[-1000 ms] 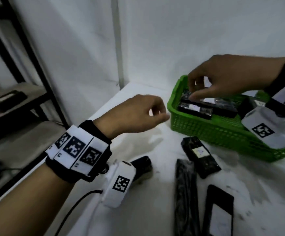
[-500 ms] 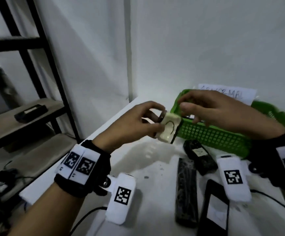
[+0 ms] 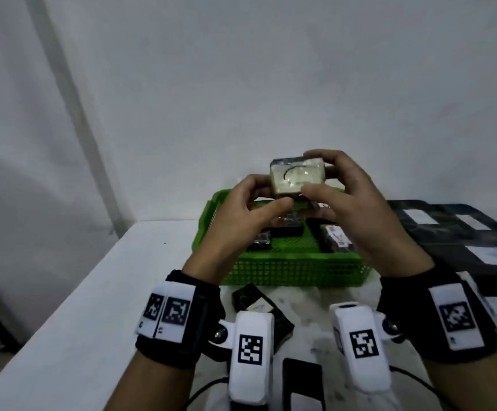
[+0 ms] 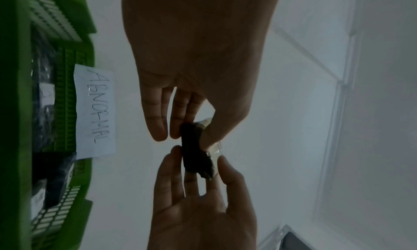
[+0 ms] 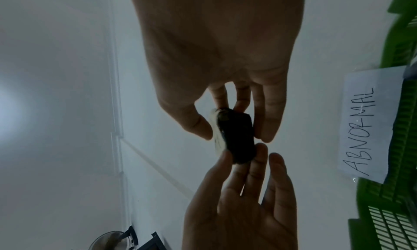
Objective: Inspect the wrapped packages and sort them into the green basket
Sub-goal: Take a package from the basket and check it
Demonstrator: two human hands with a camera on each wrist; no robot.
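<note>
Hands both up at eye level: left hand [image 3: 248, 209] and right hand [image 3: 357, 215] pinching one small wrapped package [image 3: 297, 177] by its ends, pale face toward the head camera, dark back away. Green basket [image 3: 294, 271] directly below the hands, already holding dark packages, paper tag reading ABNORMAL [image 4: 96, 111] on its rim. Inspection step, seemingly. Next, probably: turn to check remaining sides, then lower into basket.
</note>
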